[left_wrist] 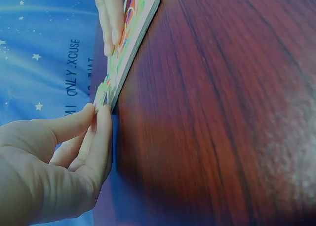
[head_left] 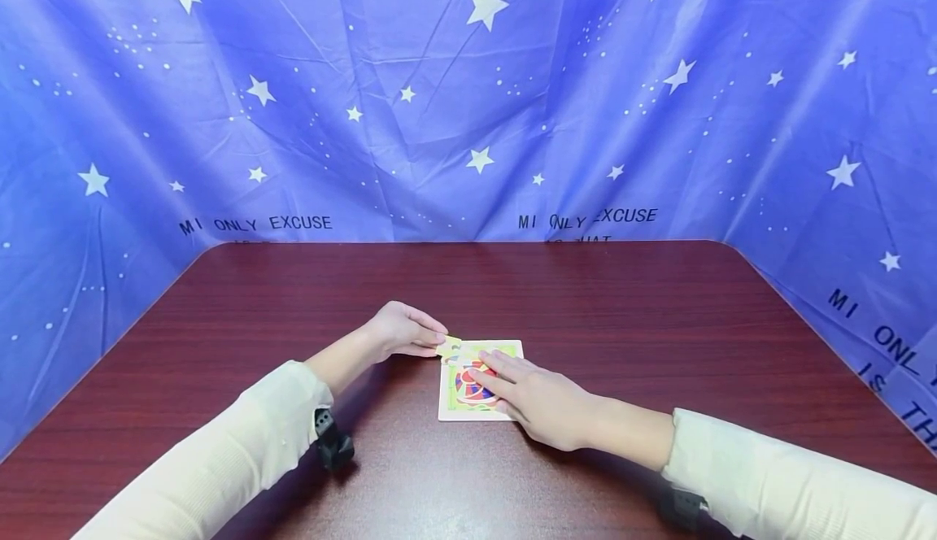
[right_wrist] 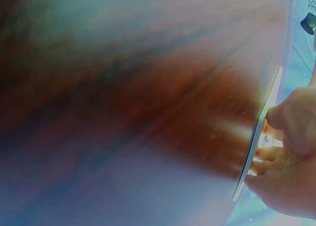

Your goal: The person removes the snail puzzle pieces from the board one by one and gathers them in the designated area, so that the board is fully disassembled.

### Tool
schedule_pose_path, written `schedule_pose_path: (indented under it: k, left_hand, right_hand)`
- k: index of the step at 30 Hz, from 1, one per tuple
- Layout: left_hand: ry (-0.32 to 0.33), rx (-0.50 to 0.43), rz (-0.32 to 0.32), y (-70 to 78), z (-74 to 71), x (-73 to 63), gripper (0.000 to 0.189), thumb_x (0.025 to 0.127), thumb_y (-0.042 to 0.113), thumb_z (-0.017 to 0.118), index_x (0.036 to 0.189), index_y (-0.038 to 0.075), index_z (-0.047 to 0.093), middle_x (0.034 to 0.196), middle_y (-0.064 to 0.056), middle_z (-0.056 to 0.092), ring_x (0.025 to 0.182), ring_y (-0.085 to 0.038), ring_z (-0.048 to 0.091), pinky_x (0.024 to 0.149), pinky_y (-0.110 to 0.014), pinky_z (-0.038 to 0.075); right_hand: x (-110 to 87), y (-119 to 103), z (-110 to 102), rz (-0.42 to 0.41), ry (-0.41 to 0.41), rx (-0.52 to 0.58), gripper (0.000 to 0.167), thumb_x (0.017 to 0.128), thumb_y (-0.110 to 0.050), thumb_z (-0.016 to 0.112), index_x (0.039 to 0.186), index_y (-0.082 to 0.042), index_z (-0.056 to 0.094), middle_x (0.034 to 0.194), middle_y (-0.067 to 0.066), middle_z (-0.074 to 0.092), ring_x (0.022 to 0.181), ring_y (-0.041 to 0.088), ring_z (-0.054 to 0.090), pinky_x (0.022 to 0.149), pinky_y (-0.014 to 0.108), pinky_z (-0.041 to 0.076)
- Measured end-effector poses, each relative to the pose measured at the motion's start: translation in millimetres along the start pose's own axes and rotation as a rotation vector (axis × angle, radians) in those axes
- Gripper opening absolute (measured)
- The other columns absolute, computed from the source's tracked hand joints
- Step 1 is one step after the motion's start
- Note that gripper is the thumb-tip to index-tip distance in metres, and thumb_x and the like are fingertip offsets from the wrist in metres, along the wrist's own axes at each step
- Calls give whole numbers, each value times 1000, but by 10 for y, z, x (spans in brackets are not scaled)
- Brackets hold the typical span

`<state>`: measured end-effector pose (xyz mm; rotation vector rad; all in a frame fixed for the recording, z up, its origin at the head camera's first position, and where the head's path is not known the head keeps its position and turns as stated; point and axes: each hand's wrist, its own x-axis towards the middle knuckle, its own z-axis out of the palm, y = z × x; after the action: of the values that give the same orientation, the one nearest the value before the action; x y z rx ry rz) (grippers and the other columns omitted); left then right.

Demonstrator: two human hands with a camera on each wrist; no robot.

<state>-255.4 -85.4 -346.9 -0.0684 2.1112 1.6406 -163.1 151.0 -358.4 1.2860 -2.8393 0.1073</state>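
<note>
A square jigsaw puzzle (head_left: 444, 398) with a white border and a red, blue and green picture lies flat on the table. At its far left corner my left hand (head_left: 403, 331) pinches a small yellow-green puzzle piece (head_left: 452, 346) between thumb and fingers. The left wrist view has this puzzle piece (left_wrist: 100, 94) tilted up a little over the board's corner. My right hand (head_left: 549, 402) rests on the puzzle's right side with fingers stretched over the picture, covering part of it. In the right wrist view the board's edge (right_wrist: 254, 142) runs beside that hand.
The dark red wood-grain table (head_left: 622, 304) extends around the puzzle on all sides. Behind it hangs a blue curtain (head_left: 439, 117) with white stars and printed lettering. A black wrist device (head_left: 333, 440) sits at the left sleeve's cuff.
</note>
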Motion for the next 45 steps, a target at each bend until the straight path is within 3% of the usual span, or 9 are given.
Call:
schedule_pose_path:
  k: [8,16,27,45]
  left_hand:
    - [-3,-1,18,-36,-96,-29,29,83,-5,68,111,-13,64,80,-3,71,68,-7,63,73,-28,60]
    - [36,4,18,-36,-231,-37,29,85,-4,67,113,-13,64,80,-3,70,70,-9,65,74,-28,60]
    - [43,-8,40,-64,-431,-36,32,86,-6,64,116,-15,60,78,-1,68,72,-8,66,75,-27,59]
    - [83,-82,20,-141,-903,-37,39,87,-7,61,124,-17,54,76,3,68,72,-5,67,74,-24,59]
  right_hand:
    - [-5,-5,-3,-10,16,1,46,100,-20,48,145,-12,43,149,15,44,137,29,44,109,40,42]
    - [-10,6,20,-5,29,25,46,100,-21,47,145,-13,43,150,13,43,138,28,43,109,40,41]
    - [-31,14,-27,44,-33,70,47,100,-21,47,147,-16,40,153,11,40,141,27,39,109,41,41]
    - [-63,15,-14,53,-48,90,49,102,-25,45,149,-17,35,155,10,37,143,28,35,112,42,38]
